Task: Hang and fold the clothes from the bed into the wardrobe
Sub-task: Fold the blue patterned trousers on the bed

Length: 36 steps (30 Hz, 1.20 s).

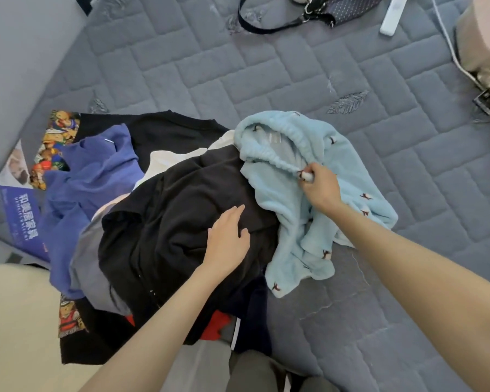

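fingers (316,170) of the right hand (321,190) pinch the blue fleece (292,216) at its waistband, probably to pull it free; left hand (228,239) lies flat, fingers straight, steadying the black top (167,222) on the bed (294,66)

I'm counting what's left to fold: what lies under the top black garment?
Edges of a white piece, a blue top, grey fabric and something red show beneath the black garment. Their shapes and anything deeper are covered.
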Each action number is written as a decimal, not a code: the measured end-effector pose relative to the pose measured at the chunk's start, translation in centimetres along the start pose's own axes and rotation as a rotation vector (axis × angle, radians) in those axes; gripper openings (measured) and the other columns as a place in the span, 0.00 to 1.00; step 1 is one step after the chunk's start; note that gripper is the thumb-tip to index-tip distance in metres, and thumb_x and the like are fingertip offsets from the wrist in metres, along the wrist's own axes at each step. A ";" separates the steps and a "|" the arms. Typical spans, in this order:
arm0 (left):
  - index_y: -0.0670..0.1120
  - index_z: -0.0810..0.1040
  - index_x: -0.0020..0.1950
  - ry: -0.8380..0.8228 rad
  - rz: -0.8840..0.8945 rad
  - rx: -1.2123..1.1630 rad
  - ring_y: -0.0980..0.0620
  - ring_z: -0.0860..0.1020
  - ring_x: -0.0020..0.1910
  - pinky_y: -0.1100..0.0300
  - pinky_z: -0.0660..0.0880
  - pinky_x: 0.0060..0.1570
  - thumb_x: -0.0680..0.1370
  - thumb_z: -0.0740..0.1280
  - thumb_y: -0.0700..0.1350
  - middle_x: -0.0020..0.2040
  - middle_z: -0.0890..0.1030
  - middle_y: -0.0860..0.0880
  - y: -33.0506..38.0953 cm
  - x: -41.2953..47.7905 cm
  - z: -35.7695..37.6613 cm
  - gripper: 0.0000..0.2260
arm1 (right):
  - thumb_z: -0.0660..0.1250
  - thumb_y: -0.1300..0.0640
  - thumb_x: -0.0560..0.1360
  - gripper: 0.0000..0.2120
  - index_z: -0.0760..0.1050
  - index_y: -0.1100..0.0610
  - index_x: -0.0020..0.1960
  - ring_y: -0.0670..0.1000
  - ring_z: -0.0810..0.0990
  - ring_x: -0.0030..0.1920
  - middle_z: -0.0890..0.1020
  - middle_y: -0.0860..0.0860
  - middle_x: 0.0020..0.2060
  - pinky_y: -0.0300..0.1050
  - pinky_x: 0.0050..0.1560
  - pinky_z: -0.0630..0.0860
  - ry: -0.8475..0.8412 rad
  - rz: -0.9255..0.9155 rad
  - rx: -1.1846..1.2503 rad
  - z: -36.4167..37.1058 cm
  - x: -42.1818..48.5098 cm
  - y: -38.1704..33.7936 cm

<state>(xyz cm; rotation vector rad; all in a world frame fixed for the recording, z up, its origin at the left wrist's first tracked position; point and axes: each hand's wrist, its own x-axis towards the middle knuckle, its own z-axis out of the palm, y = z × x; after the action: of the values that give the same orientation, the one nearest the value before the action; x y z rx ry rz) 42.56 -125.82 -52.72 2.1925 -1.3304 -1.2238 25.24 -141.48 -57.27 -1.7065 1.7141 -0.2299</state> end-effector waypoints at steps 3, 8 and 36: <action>0.49 0.56 0.77 0.076 0.012 -0.064 0.52 0.59 0.75 0.48 0.57 0.74 0.80 0.61 0.40 0.76 0.60 0.50 1.1 -1.0 0.2 0.27 | 0.66 0.60 0.76 0.05 0.71 0.60 0.43 0.51 0.73 0.37 0.76 0.50 0.36 0.44 0.34 0.66 0.071 -0.086 0.119 -2.2 -2.2 -0.4; 0.56 0.47 0.78 0.155 0.124 -0.139 0.54 0.50 0.77 0.61 0.54 0.69 0.77 0.67 0.40 0.79 0.51 0.52 4.0 -2.2 0.5 0.37 | 0.67 0.59 0.72 0.09 0.68 0.50 0.39 0.44 0.71 0.30 0.73 0.46 0.30 0.41 0.31 0.68 0.106 -0.164 0.270 -7.6 -8.7 -0.1; 0.47 0.72 0.51 0.184 0.118 0.382 0.44 0.76 0.42 0.55 0.64 0.37 0.72 0.65 0.43 0.41 0.79 0.48 10.7 -27.9 18.5 0.09 | 0.66 0.54 0.72 0.09 0.65 0.54 0.41 0.54 0.70 0.41 0.72 0.50 0.41 0.45 0.34 0.61 -0.300 -0.291 -0.459 -22.0 -36.1 19.6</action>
<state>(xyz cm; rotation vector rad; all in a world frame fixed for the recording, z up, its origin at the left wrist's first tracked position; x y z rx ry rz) 15.97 -105.07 -42.78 2.3624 -1.6967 -0.7508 -7.30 -113.03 -39.86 -2.1939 1.3596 0.3028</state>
